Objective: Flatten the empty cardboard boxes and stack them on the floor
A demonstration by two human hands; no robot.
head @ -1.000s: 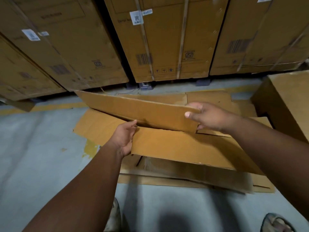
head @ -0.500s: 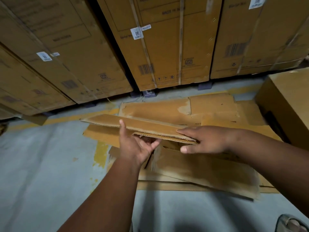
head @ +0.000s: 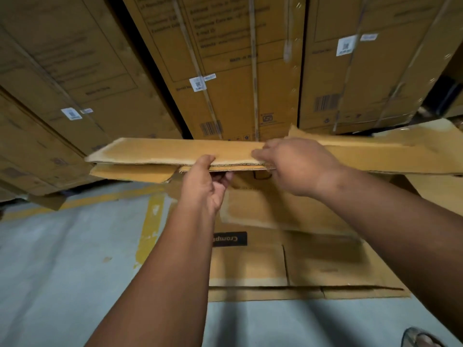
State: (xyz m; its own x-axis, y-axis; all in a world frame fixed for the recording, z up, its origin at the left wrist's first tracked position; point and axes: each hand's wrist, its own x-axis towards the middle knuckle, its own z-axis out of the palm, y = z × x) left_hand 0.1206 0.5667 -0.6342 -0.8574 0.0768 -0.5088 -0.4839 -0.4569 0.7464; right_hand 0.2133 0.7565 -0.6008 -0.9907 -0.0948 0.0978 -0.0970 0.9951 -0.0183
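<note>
Rising off the floor stack, the folded cardboard (head: 175, 152) is now being held level at chest height.
Strapped cartons (head: 240, 71) are crowding twelve o'clock; the floor (head: 62, 259) is lying open at eight. Flattened boxes (head: 300, 266) are lying beneath. It is looking light and stiff, best held along its near edge: the left hand (head: 203, 186) is pinching there, while the right hand (head: 295, 164) is curling its grip over the top.

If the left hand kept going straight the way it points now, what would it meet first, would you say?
The left hand already grips the flattened cardboard; beyond that, probably the strapped middle carton, though depth is unclear.
</note>
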